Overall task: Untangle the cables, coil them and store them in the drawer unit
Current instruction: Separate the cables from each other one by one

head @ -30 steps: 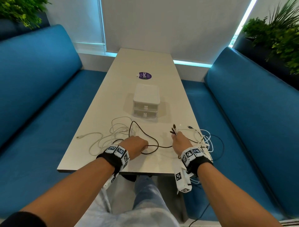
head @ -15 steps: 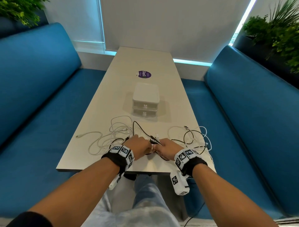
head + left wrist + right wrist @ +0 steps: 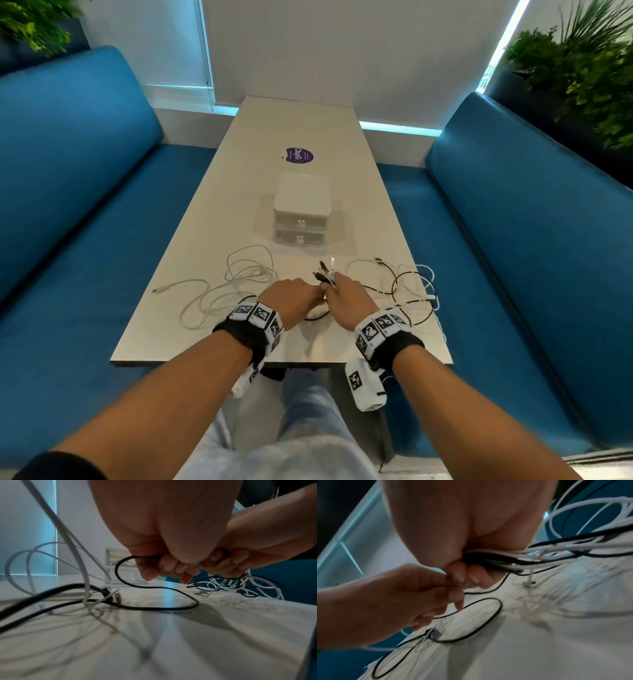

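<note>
My right hand (image 3: 344, 296) grips a bundle of black and white cable ends (image 3: 324, 272) that stick out past its fingers, toward the drawer unit. The same bundle (image 3: 496, 559) runs through its curled fingers in the right wrist view. My left hand (image 3: 293, 299) touches the right one and holds a black cable (image 3: 155, 586), which loops down onto the table. Loose white cables (image 3: 239, 274) lie to the left. A black and white tangle (image 3: 411, 291) lies to the right. The white drawer unit (image 3: 301, 212) stands beyond the hands with both drawers closed.
The long pale table (image 3: 308, 346) sits between two blue benches (image 3: 85, 205). A purple round sticker (image 3: 299, 156) lies past the drawer unit. Some cable hangs over the table's right edge (image 3: 438, 308). Plants stand in both far corners.
A second ago my hands were apart with a black cable stretched between them. They have come together at the table's middle, and the black cable now lies slack in a loop.
</note>
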The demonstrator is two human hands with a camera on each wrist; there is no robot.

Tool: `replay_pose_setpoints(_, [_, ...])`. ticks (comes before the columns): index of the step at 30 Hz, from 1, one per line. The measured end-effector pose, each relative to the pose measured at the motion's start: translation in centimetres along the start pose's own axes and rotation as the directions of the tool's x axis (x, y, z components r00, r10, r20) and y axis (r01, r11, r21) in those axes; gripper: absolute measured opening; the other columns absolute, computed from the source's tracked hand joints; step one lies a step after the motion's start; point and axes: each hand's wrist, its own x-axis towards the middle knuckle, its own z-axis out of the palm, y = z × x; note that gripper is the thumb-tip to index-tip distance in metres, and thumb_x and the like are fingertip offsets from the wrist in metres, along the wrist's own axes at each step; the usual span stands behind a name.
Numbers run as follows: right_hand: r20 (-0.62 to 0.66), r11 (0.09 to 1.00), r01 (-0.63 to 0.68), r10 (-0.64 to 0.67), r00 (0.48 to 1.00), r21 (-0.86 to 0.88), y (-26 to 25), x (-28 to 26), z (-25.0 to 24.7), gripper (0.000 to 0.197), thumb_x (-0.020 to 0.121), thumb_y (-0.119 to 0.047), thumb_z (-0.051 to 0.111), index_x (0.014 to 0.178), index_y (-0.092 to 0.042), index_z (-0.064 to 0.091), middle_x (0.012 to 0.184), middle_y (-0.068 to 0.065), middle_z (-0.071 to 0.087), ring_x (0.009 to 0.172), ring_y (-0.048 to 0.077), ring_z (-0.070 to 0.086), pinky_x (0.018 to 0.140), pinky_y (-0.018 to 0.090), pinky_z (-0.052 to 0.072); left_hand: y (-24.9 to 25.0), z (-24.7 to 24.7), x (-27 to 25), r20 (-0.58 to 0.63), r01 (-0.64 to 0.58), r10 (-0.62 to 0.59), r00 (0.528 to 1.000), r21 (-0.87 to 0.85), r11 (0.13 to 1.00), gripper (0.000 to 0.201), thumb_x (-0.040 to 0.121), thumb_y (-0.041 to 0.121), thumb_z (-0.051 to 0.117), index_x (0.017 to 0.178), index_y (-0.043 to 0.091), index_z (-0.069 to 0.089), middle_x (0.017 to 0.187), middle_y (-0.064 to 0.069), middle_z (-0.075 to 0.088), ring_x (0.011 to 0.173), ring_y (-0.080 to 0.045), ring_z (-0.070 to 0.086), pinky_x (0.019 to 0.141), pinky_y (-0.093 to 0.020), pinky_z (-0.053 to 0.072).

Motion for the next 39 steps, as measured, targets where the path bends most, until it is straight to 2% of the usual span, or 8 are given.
replay_pose_setpoints(4, [0.150,0.993,-0.044,0.027,0.988,0.113,0.3,0.0,0.4,0.023,0.099,-0.023,0.043,0.100,-0.009,0.061,0.090,0.011,0.064,0.079,0.025,0.058,0.079,0.043,0.049,-0.7,0.3,-0.3,-0.023,0.044,-0.048,0.999,-0.141,0.989,0.029,0.105,0.036,0.039,0.119,0.025,0.061,0.098,-0.011,0.067,0.085,-0.031,0.064,0.070,-0.039,0.050])
replay_pose_setpoints(7, [0.185,1.000,0.003,-0.001,0.983,-0.012,0.7,-0.4,0.4,0.026,0.100,-0.026,0.044,0.109,-0.009,0.062,0.100,0.011,0.066,0.091,0.028,0.060,0.079,0.038,0.046,-1.1,0.6,-0.6,-0.042,0.044,-0.055,0.998,-0.225,0.973,0.028,0.104,0.034,0.043,0.112,0.020,0.065,0.093,-0.010,0.068,0.082,-0.029,0.063,0.069,-0.036,0.048])
replay_pose_setpoints(12, [0.114,0.987,-0.045,0.063,0.992,-0.151,2.2,-0.2,-0.2,0.031,0.102,-0.035,0.043,0.115,-0.010,0.056,0.109,0.017,0.064,0.098,0.034,0.060,0.078,0.037,0.047,-2.7,0.0,-0.8,-0.049,0.081,-0.098,0.994,-0.274,0.958,0.029,0.105,0.034,0.043,0.103,0.015,0.065,0.087,-0.003,0.064,0.083,-0.025,0.061,0.075,-0.037,0.048])
replay_pose_setpoints(17, [-0.100,0.898,-0.219,0.196,0.976,-0.382,4.4,-0.7,-2.3,0.020,0.101,-0.021,0.039,0.114,-0.011,0.050,0.107,0.016,0.064,0.096,0.034,0.063,0.072,0.034,0.045,-4.4,0.0,-0.2,-0.092,0.041,-0.076,0.993,-0.339,0.940,0.027,0.105,0.025,0.043,0.112,0.014,0.067,0.105,-0.005,0.065,0.099,-0.024,0.058,0.089,-0.037,0.045])
replay_pose_setpoints(21, [-0.166,0.903,-0.286,0.244,0.955,-0.319,3.9,-0.8,-2.4,0.021,0.098,-0.014,0.037,0.114,-0.010,0.050,0.109,0.015,0.063,0.098,0.034,0.063,0.074,0.035,0.045,-3.3,0.5,0.4,-0.101,0.004,-0.038,0.994,-0.312,0.950,0.029,0.106,0.021,0.039,0.118,0.013,0.065,0.105,-0.008,0.063,0.097,-0.028,0.058,0.088,-0.040,0.045])
replay_pose_setpoints(29, [-0.097,0.988,-0.022,0.007,0.995,-0.150,1.2,-1.0,0.4,0.027,0.103,-0.029,0.037,0.118,-0.012,0.052,0.100,0.017,0.067,0.089,0.036,0.063,0.074,0.040,0.052,-0.4,0.0,0.8,-0.061,-0.033,0.018,0.998,-0.254,0.967,0.024,0.104,0.015,0.040,0.110,0.011,0.062,0.104,-0.008,0.062,0.093,-0.027,0.057,0.081,-0.036,0.044])
replay_pose_setpoints(36, [0.031,0.999,0.028,-0.028,0.999,-0.018,2.1,-0.4,0.1,0.027,0.102,-0.031,0.043,0.107,-0.011,0.061,0.101,0.011,0.067,0.092,0.028,0.060,0.080,0.038,0.048,-0.7,0.8,0.1,-0.083,-0.013,-0.010,0.997,-0.266,0.964,0.018,0.095,0.001,0.044,0.102,0.012,0.057,0.096,-0.008,0.058,0.085,-0.025,0.055,0.071,-0.030,0.039])
replay_pose_setpoints(39, [0.038,0.997,0.047,-0.045,0.998,-0.056,2.5,-0.7,-0.1,0.028,0.102,-0.035,0.042,0.110,-0.012,0.057,0.100,0.011,0.066,0.092,0.030,0.061,0.079,0.039,0.048,-0.7,1.1,0.3,-0.107,-0.019,-0.009,0.994,-0.256,0.967,0.015,0.101,0.010,0.045,0.106,0.010,0.059,0.095,-0.010,0.062,0.086,-0.027,0.057,0.074,-0.033,0.040])
